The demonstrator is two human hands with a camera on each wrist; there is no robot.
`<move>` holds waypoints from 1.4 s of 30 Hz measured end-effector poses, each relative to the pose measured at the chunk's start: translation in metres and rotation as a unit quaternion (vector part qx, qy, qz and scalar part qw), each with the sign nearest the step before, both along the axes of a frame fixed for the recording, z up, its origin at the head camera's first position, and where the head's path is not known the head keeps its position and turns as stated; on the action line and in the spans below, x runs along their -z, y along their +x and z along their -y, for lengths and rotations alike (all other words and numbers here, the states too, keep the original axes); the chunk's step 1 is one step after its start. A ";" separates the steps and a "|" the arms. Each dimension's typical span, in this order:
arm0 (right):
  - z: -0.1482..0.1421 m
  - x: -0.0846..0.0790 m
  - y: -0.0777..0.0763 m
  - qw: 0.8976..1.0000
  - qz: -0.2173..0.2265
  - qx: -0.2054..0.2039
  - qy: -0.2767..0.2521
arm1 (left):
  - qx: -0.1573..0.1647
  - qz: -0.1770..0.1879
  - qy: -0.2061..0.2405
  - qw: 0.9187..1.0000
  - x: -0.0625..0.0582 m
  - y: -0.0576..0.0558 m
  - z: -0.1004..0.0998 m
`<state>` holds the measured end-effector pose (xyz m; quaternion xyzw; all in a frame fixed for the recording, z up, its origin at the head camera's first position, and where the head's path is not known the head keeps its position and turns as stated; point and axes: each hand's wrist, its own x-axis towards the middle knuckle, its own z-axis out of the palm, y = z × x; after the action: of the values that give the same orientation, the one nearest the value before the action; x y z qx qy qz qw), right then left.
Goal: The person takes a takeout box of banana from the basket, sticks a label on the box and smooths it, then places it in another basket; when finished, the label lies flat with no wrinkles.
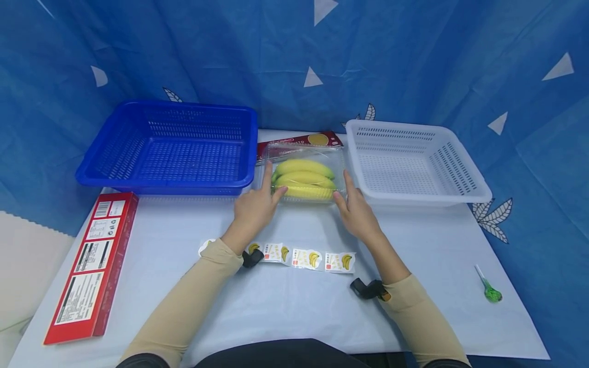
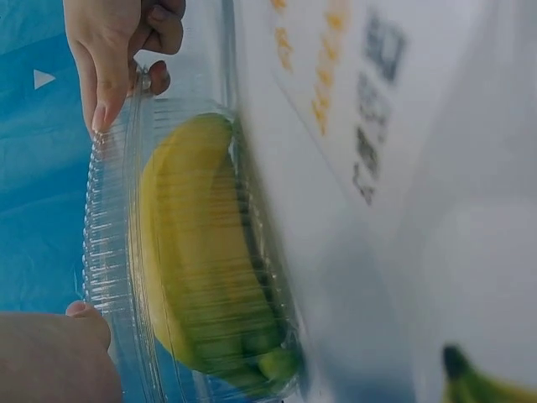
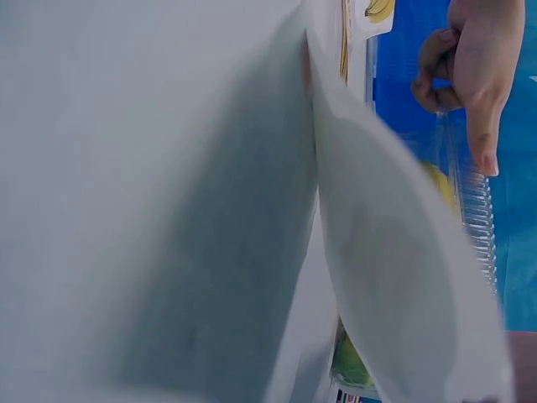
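Observation:
A clear plastic clamshell container with several yellow bananas inside is held between both hands. My left hand grips its left side, thumb over the near edge and index finger along the side. On the opposite side, my right hand grips it in the same way. The left wrist view shows the container's ribbed wall close up with the bananas behind it. Most of the right wrist view is covered by a blurred white sheet. Banana stickers lie in a row below the hands.
A blue basket stands back left, a white basket back right. Behind the container lies a dark red package. A long red box lies at the left, a green lollipop at the right.

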<state>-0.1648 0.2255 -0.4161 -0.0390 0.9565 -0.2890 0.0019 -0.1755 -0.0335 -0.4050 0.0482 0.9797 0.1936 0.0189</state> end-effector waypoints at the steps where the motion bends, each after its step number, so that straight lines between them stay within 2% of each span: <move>1: 0.000 0.000 0.000 1.000 -0.001 0.000 0.000 | -0.001 0.001 0.000 1.000 0.000 0.000 0.000; 9: 0.000 -0.001 0.003 1.000 0.000 -0.004 -0.008 | 0.002 0.010 0.004 1.000 -0.001 0.004 0.004; 14: 0.000 -0.001 0.012 1.000 -0.007 0.011 0.014 | 0.007 0.003 0.003 1.000 -0.001 0.009 0.006; 17: 0.000 -0.001 0.022 0.999 -0.005 0.019 0.029 | 0.017 0.000 -0.007 1.000 -0.004 0.018 0.007; 24: 0.009 -0.009 0.052 0.996 0.000 0.018 0.083 | 0.046 -0.009 -0.024 0.999 -0.014 0.046 0.022; 29: 0.025 -0.013 0.065 0.994 -0.023 -0.044 0.098 | 0.061 -0.003 -0.035 0.998 -0.015 0.062 0.042; 34: 0.040 -0.009 0.069 0.987 -0.030 -0.148 0.053 | 0.088 -0.011 -0.015 0.996 -0.009 0.073 0.067; 38: 0.054 -0.006 0.069 0.976 0.002 -0.219 0.007 | 0.104 0.005 0.019 0.994 -0.001 0.077 0.087; 42: 0.071 -0.005 0.066 0.964 0.044 -0.262 -0.010 | 0.106 0.040 0.075 0.991 0.005 0.080 0.107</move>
<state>-0.0988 0.1547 -0.4115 -0.2756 0.9087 -0.2897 0.1198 -0.0956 -0.1405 -0.4102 0.1453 0.9501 0.2656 0.0752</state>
